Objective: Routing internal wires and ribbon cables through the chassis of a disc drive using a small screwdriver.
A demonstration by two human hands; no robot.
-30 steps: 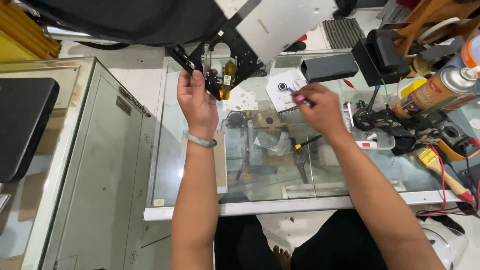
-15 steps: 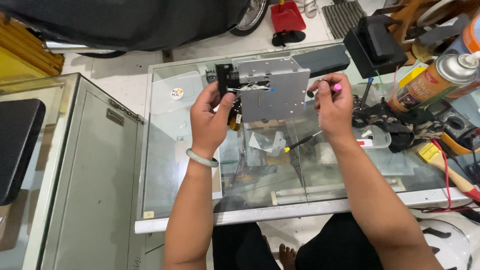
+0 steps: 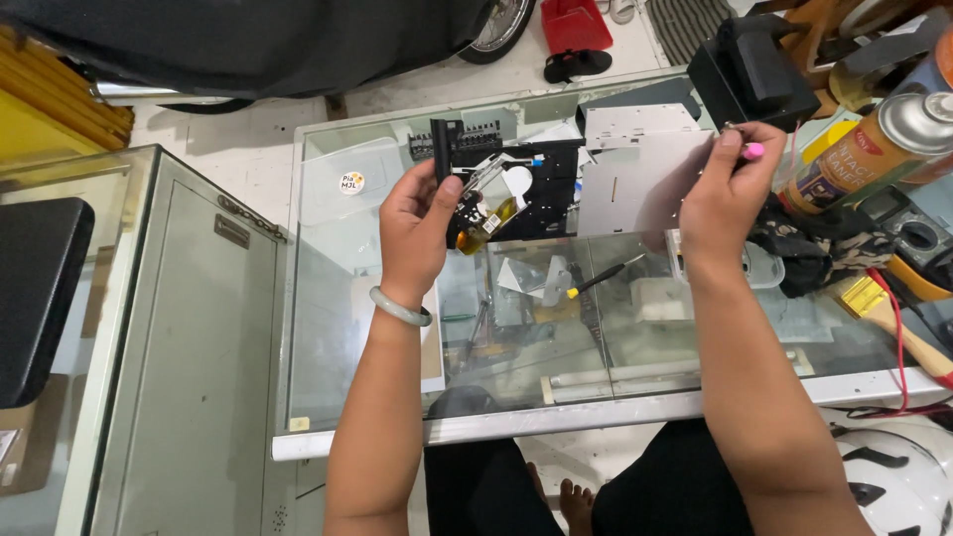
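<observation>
Lowered and split from its flat grey metal cover (image 3: 635, 179), the black disc-drive mechanism (image 3: 496, 194) sits gripped in the left hand (image 3: 417, 233) above the glass counter (image 3: 338, 328), while the right hand (image 3: 725, 189) pinches a pink-tipped tool (image 3: 751, 151).

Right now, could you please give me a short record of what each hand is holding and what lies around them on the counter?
Left hand: grips a black mechanism with a yellow part, lifted over the glass counter.
Right hand: holds a small pink-tipped tool beside a grey metal cover.
Wrist: pale bracelet on the left arm.
To the right: spray can, paintbrush.
Under the glass: screwdriver.
</observation>
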